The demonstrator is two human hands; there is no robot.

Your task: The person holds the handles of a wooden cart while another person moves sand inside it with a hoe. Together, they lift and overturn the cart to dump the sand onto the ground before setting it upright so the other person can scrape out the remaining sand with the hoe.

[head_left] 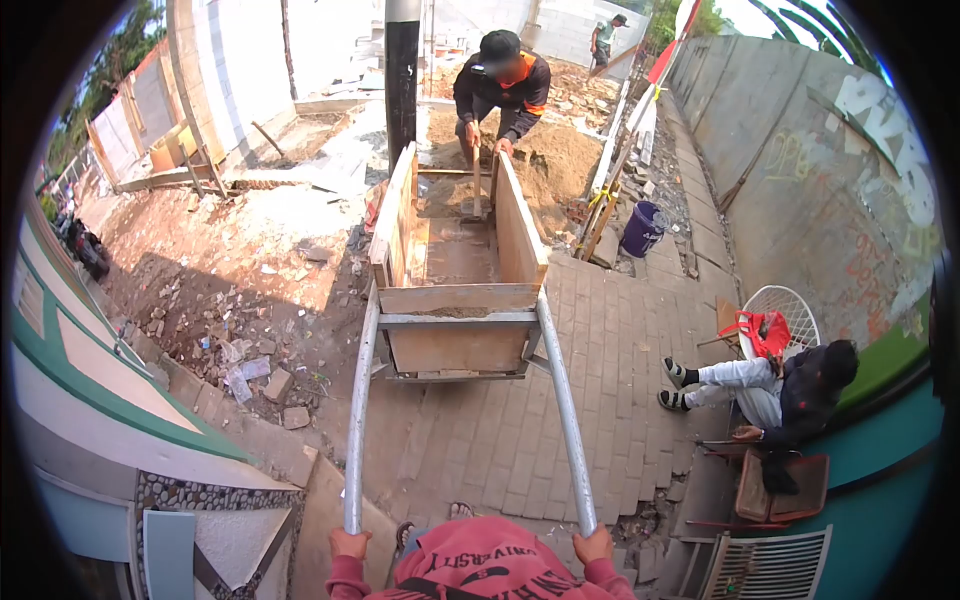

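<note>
My left hand [349, 543] is wrapped round the end of the left metal handle of a wooden-sided handcart [460, 298]. On the other side, my right hand [593, 544] grips the right handle [566, 420]. The cart stands in front of me, its box open at the top, with a thin layer of sand or dirt on its floor. At its far end a co-worker [503, 90] in a dark jacket and cap bends over. One of that person's hands rests on the cart's right side board, the other holds a wooden-handled tool [477, 180] reaching into the box.
Behind the cart lies a sand pile [560, 150]. A black-and-white pole [402, 80] rises beside its far left corner. Rubble [270, 370] covers the left ground. To the right are a purple bucket [642, 229], a seated person [800, 390] and a slatted bench [770, 565] on the paved path.
</note>
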